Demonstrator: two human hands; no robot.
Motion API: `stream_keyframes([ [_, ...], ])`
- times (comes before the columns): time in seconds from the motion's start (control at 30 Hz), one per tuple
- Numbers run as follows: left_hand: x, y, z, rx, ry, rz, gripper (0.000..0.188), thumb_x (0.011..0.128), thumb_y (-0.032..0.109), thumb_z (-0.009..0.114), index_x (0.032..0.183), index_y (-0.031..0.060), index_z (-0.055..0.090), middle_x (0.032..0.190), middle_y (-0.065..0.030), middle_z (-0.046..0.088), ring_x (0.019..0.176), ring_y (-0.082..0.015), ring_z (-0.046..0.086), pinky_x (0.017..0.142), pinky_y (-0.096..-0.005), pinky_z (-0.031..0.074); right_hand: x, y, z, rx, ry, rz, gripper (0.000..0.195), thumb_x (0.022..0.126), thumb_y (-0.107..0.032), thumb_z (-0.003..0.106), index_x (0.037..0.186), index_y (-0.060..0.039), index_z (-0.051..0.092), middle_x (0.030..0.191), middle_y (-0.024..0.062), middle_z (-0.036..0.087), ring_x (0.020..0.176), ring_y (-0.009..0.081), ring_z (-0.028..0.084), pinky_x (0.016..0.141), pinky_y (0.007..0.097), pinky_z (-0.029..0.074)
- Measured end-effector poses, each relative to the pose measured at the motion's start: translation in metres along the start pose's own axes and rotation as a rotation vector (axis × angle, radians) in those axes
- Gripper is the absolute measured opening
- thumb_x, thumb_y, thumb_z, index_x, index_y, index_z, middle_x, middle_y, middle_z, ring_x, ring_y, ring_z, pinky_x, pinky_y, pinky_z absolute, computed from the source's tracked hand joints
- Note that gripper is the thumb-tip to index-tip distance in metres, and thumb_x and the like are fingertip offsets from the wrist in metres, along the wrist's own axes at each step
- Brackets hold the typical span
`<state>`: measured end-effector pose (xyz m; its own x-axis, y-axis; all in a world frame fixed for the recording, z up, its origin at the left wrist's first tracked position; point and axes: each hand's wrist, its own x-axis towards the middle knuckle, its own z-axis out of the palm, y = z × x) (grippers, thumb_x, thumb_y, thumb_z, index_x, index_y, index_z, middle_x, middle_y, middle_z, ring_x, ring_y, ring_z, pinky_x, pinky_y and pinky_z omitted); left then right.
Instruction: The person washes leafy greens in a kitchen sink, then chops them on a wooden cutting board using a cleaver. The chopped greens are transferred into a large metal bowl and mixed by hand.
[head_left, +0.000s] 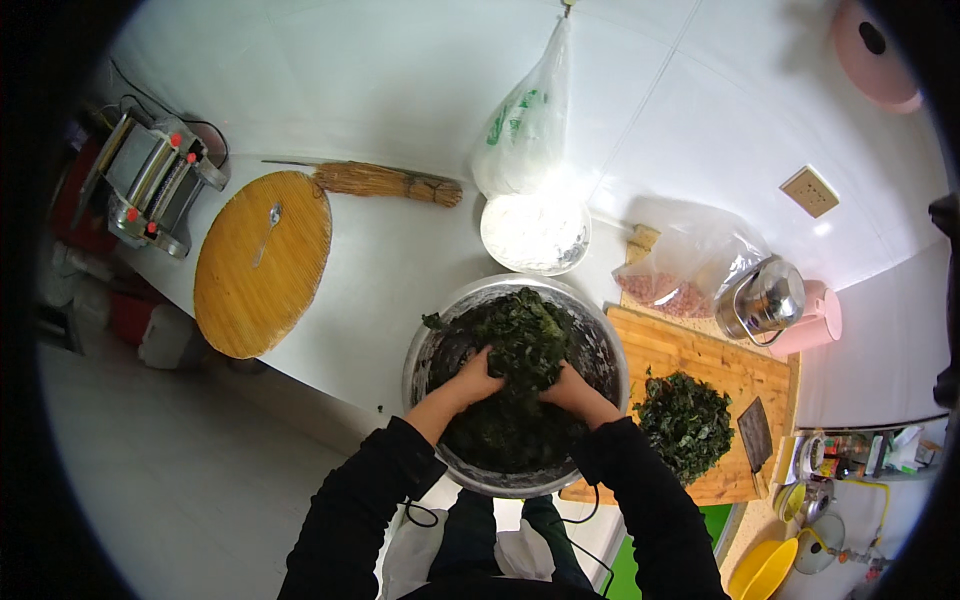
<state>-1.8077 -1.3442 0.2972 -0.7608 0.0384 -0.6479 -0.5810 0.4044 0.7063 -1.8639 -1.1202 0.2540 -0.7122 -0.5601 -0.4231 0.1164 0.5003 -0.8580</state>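
Note:
A wide metal basin (514, 280) stands before me at the counter's front edge, its inner wall streaked with white powder. Inside it lies a heap of dark chopped leafy greens (525, 330). My left hand (476, 377) and my right hand (568, 391) grip this heap from either side and hold part of it up. Most of their fingers are hidden in the leaves. Right behind the basin sits a bowl of white powder (534, 232). A second pile of chopped greens (684, 426) rests on a wooden cutting board (660, 349), beside a cleaver (755, 435).
On the left are a round wooden board (247, 292) bearing a spoon (270, 229), a straw brush (390, 185) and a pasta machine (154, 184). A plastic bag (525, 127) hangs above the bowl. Behind the cutting board stand a bag of pink grains (671, 289), a metal canister (761, 300) and a pink jug (814, 322).

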Motion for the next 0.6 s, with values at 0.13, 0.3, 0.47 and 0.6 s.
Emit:
stream_keyframes([
  [0.13,-0.049,0.045,0.001,0.068,0.041,-0.046,0.095,0.072,0.021,0.075,0.148,0.0056,0.020,0.150,-0.0341,0.007,0.140,-0.0471,0.013,0.111,-0.0448,0.028,-0.034,-0.043,-0.005,0.060,-0.054,-0.194,0.052,0.067,-0.008,0.077,0.115,-0.0017,0.060,0.115,0.0138,0.062,0.112,0.0293,0.055,0.097,0.0371,0.042],
  [0.3,-0.096,0.068,-0.005,0.084,0.099,0.255,0.090,0.069,0.013,0.075,0.143,0.0017,0.025,0.148,-0.0345,0.014,0.139,-0.0500,0.009,0.112,-0.0481,0.023,-0.076,-0.093,-0.018,-0.010,-0.024,-0.407,0.049,0.071,-0.002,0.072,0.118,-0.0004,0.058,0.118,0.0140,0.061,0.111,0.0276,0.056,0.097,0.0366,0.042],
  [0.47,-0.130,0.079,-0.017,0.284,0.228,0.505,0.072,0.068,0.011,0.076,0.129,0.0038,0.038,0.128,-0.0298,0.033,0.121,-0.0494,0.034,0.103,-0.0501,0.033,-0.098,-0.139,-0.039,0.012,-0.027,-0.408,0.050,0.068,-0.002,0.073,0.115,0.0009,0.058,0.117,0.0178,0.060,0.110,0.0323,0.055,0.096,0.0371,0.042],
  [0.6,-0.133,0.085,-0.013,0.393,0.111,0.520,0.069,0.070,0.007,0.073,0.130,0.0063,0.039,0.143,-0.0275,0.021,0.129,-0.0510,0.024,0.105,-0.0521,0.031,-0.091,-0.136,-0.060,-0.230,-0.174,-0.045,0.053,0.066,-0.006,0.076,0.115,0.0022,0.057,0.116,0.0235,0.057,0.109,0.0396,0.053,0.093,0.0389,0.044],
])
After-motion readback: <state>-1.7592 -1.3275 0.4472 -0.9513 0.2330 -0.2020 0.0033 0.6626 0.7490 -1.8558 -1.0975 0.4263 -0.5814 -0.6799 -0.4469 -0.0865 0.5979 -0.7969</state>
